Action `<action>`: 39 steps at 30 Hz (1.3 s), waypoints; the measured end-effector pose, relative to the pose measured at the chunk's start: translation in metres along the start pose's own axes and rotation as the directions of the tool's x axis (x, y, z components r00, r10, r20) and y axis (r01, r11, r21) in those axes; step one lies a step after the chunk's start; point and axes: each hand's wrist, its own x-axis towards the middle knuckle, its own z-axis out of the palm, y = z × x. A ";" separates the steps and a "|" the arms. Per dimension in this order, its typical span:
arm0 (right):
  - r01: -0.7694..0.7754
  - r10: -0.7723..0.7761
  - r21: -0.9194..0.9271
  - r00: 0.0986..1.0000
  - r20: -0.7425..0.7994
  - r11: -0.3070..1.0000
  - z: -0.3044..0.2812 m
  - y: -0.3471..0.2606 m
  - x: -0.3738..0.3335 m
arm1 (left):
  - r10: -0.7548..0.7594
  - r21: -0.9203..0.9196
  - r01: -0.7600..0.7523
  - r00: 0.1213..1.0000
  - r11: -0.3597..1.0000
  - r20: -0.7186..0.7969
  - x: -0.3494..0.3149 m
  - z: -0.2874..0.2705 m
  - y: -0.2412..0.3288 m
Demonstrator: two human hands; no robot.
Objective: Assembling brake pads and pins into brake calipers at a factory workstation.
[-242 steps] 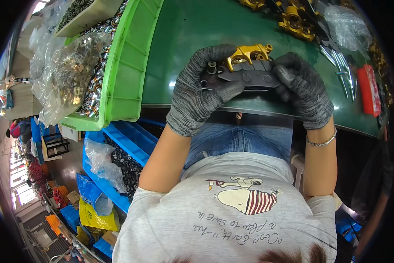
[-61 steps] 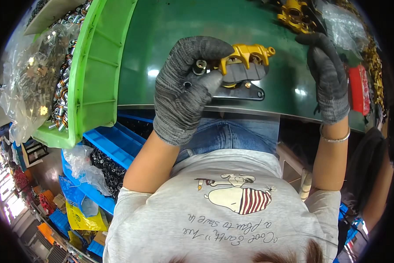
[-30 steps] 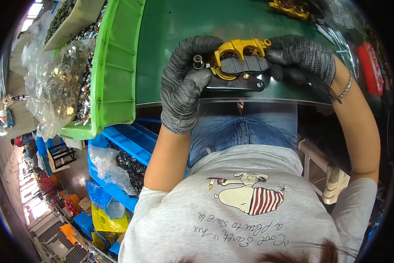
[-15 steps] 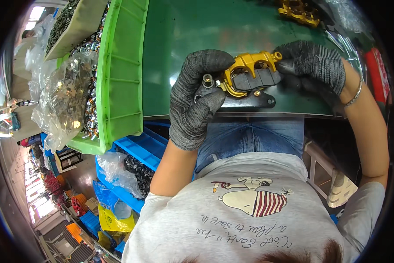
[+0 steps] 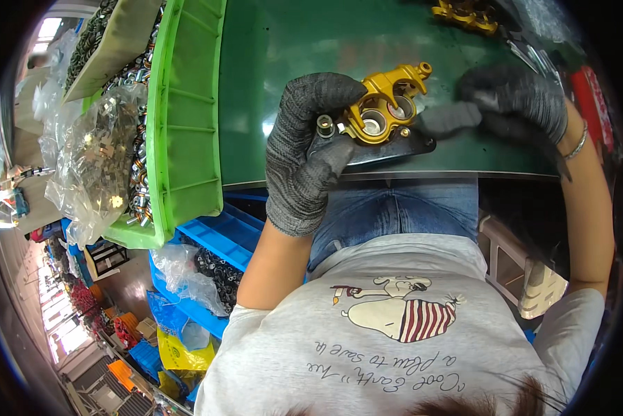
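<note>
Dark pad [image 5: 453, 119] now outside gold caliper [image 5: 386, 84]

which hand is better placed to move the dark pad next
Probably the right hand: the dark pad, though blurred, appears held at its fingers, to the right of the gold caliper. The left hand is occupied gripping the caliper and black bracket.

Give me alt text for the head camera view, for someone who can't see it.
A gray-gloved left hand holds a gold caliper with a black bracket over a green tabletop, two round openings showing; the gloved right hand, blurred, holds a dark flat pad beside it. A green bin of metal parts sits at left.
</note>
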 end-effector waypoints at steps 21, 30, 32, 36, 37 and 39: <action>0.018 -0.030 0.404 0.999 0.025 0.915 0.056 -0.025 0.015 | 0.191 0.346 -0.199 0.980 0.917 0.056 0.007 0.003 0.000; 0.042 -0.022 0.168 0.993 -0.116 0.985 0.055 -0.031 0.020 | 0.155 0.376 -0.145 0.988 0.915 0.003 0.009 0.006 0.004; 0.074 -0.055 0.135 0.989 -0.141 0.988 0.057 -0.028 0.021 | 0.145 0.358 -0.134 0.989 0.924 -0.006 0.009 0.007 0.004; 0.326 -0.300 0.079 0.924 -0.239 0.942 0.060 -0.026 0.020 | 0.135 0.333 -0.121 0.991 0.935 -0.017 0.008 0.008 0.004; 0.236 -0.213 0.110 0.960 -0.183 0.966 0.059 -0.034 0.018 | 0.142 0.341 -0.130 0.990 0.931 -0.011 0.008 0.007 0.004; 0.047 -0.038 0.156 0.997 -0.064 0.987 0.056 -0.048 0.014 | 0.151 0.352 -0.139 0.989 0.926 -0.005 0.008 0.006 0.005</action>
